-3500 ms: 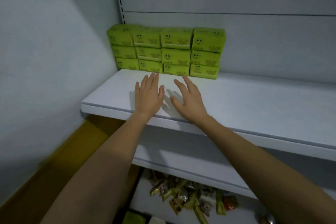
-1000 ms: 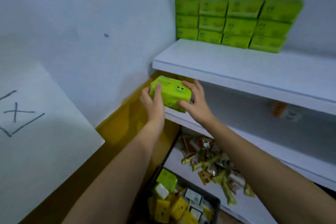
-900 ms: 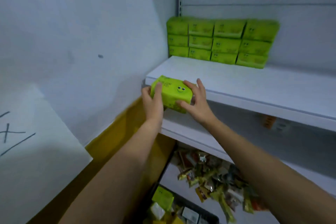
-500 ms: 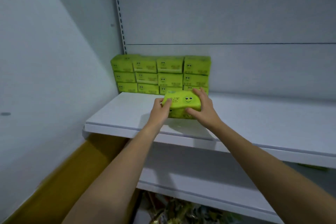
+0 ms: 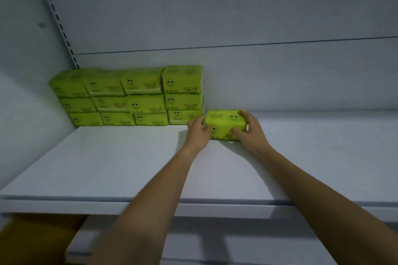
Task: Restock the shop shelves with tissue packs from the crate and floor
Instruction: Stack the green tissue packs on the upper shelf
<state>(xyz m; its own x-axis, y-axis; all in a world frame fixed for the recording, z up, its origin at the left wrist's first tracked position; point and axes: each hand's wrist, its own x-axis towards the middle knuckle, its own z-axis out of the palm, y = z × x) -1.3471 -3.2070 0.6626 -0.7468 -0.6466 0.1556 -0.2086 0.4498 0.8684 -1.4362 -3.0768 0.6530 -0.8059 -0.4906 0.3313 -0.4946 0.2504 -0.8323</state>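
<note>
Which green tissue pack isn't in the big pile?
The tissue pack that the left hand and right hand grip, just right of the stack. It stands alone in a new column; the others are piled three high.

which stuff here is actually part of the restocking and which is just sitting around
In the job:
tissue pack, gripped at its ends by the left hand and right hand
stack of tissue packs to its left
shelf under them

Just there:
slotted upright in the corner
lower shelf
</note>
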